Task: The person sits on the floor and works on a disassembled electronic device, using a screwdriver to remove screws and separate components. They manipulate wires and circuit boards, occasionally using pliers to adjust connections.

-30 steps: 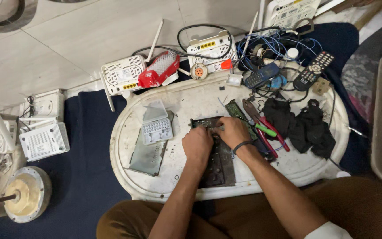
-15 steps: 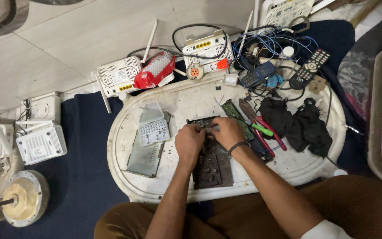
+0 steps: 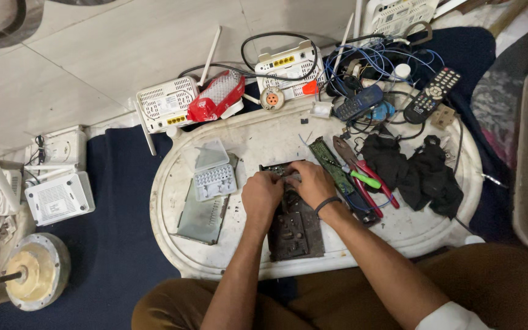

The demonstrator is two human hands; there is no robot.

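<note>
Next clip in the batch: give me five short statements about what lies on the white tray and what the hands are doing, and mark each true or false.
1. Both hands, left hand and right hand, rest on the dark circuit board. True.
2. The black remote control lies under the left hand. False: it sits at the tray's far right edge.
3. Red-handled pliers lie right of the right hand. True.
4. The white tray stands on bare tile. False: it sits on dark blue cloth.
5. The clear plastic case lies left of the hands. True.

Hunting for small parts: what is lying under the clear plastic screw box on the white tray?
The clear screw box lies on a grey metal cover plate, itself on the white tray. Anything under the box is hidden.
</note>
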